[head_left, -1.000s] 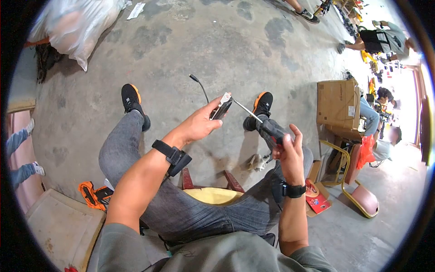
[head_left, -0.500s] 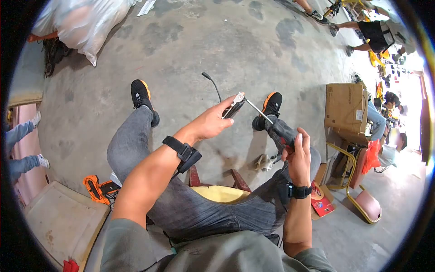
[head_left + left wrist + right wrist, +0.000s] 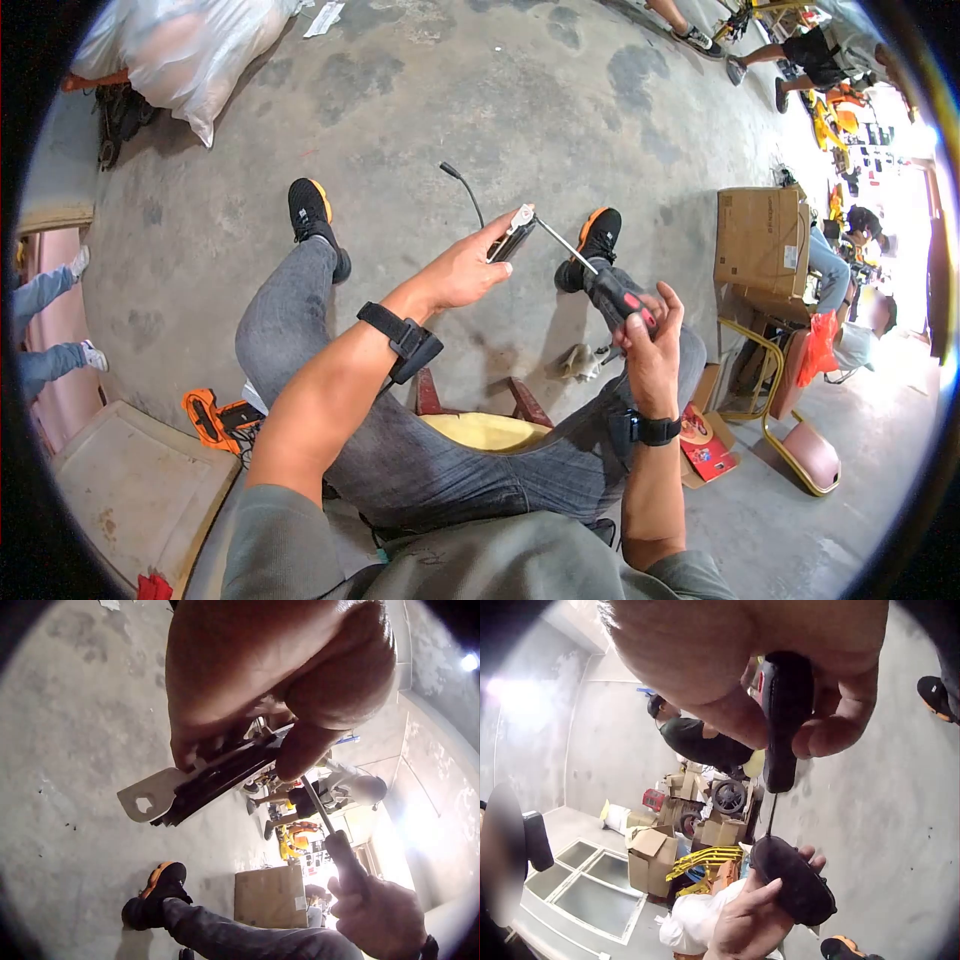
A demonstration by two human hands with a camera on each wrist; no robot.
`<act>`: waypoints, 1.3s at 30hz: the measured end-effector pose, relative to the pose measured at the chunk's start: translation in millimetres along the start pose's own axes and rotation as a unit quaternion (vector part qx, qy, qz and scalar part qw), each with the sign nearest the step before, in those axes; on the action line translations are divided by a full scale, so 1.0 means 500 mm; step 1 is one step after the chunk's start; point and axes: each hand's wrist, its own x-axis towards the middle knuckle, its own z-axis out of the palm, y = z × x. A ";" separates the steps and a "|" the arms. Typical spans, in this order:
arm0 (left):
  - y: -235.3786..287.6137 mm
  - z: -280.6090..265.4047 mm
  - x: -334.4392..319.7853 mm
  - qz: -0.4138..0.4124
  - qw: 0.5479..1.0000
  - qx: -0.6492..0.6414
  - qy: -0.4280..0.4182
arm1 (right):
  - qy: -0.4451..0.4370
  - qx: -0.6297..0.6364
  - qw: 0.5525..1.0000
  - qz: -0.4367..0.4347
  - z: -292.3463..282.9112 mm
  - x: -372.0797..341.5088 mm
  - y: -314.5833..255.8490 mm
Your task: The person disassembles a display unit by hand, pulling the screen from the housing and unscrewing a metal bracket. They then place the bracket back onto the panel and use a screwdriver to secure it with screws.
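My left hand (image 3: 462,272) grips a black part (image 3: 512,242) with a white metal tab, which has a hole in it in the left wrist view (image 3: 144,804). A black cable (image 3: 463,184) rises beyond that hand. In my right hand (image 3: 652,362) is a black screwdriver with red patches (image 3: 622,298), pinched between thumb and fingers around its handle (image 3: 786,712). Its thin metal shaft (image 3: 565,242) points at the end of the black part. The right wrist view shows the part's dark oval face (image 3: 793,881) at the shaft's tip; whether they touch, I cannot tell.
Below are my legs and a yellow seat (image 3: 484,431). At right stand a cardboard box (image 3: 757,238), a yellow-framed chair (image 3: 812,452) and a red box (image 3: 708,452). An orange-black object (image 3: 212,420) lies left. A plastic bag (image 3: 200,60) is at upper left; people are around.
Both hands shifted rightward in the head view over the first half second, as did the surroundings. The screwdriver handle has turned, showing more red, and my right fingers have changed position on it.
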 end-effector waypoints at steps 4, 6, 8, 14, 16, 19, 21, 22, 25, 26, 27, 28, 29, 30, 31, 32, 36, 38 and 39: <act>-0.005 -0.002 0.004 0.030 0.999 0.013 -0.008 | -0.023 0.046 0.989 0.138 -0.010 0.006 -0.022; 0.001 -0.002 -0.001 0.005 1.000 0.011 -0.004 | 0.015 0.010 1.000 0.023 0.018 -0.006 -0.020; 0.001 0.001 -0.002 -0.001 1.000 0.013 0.002 | 0.017 0.002 1.000 0.001 0.003 0.001 -0.005; -0.003 -0.002 0.001 -0.004 1.000 0.010 -0.003 | 0.001 0.052 0.994 0.092 0.002 0.004 0.003; -0.014 -0.001 0.003 0.012 1.000 0.008 0.000 | 0.041 0.007 0.999 -0.005 0.016 0.003 0.011; -0.008 0.000 0.003 0.037 0.999 0.018 0.000 | -0.016 0.026 0.994 0.109 -0.018 0.008 -0.008; 0.005 -0.001 -0.001 0.007 1.000 0.006 -0.013 | -0.004 0.023 0.995 0.093 -0.010 0.005 -0.004; 0.001 -0.002 -0.001 0.007 1.000 0.006 -0.013 | 0.008 0.019 0.997 0.079 -0.005 0.003 0.000; -0.009 -0.001 0.003 0.020 1.000 0.019 -0.001 | 0.018 -0.035 0.999 -0.011 0.009 0.000 0.009; -0.009 -0.001 0.003 0.012 1.000 0.014 -0.003 | 0.018 -0.035 0.999 -0.011 0.001 0.003 0.004; -0.008 -0.002 0.003 0.004 1.000 0.010 -0.004 | -0.008 0.001 0.998 0.062 -0.013 0.007 -0.007; -0.007 -0.002 0.002 0.004 1.000 0.010 -0.004 | -0.034 0.037 0.990 0.134 -0.021 0.009 -0.015; -0.007 -0.001 0.002 0.004 1.000 0.009 -0.007 | -0.035 0.033 0.988 0.149 -0.021 0.010 -0.020; -0.007 -0.002 0.002 0.004 1.000 0.007 -0.009 | -0.035 0.033 0.988 0.149 -0.009 0.006 -0.017; -0.005 -0.002 0.001 0.004 1.000 0.007 -0.009 | 0.006 0.018 0.995 0.095 0.012 -0.001 -0.011; -0.003 -0.002 0.000 -0.007 1.000 0.002 -0.007 | 0.048 0.002 0.998 0.041 0.023 -0.004 -0.007; -0.011 0.000 0.003 0.001 1.000 -0.001 0.004 | 0.035 -0.031 0.999 0.005 0.001 0.004 0.003; -0.007 0.001 0.001 0.009 1.000 -0.001 0.000 | -0.029 0.041 0.991 0.124 -0.017 0.009 -0.011; -0.004 0.000 0.000 0.017 1.000 0.000 -0.002 | -0.032 0.034 0.990 0.136 -0.016 0.009 -0.015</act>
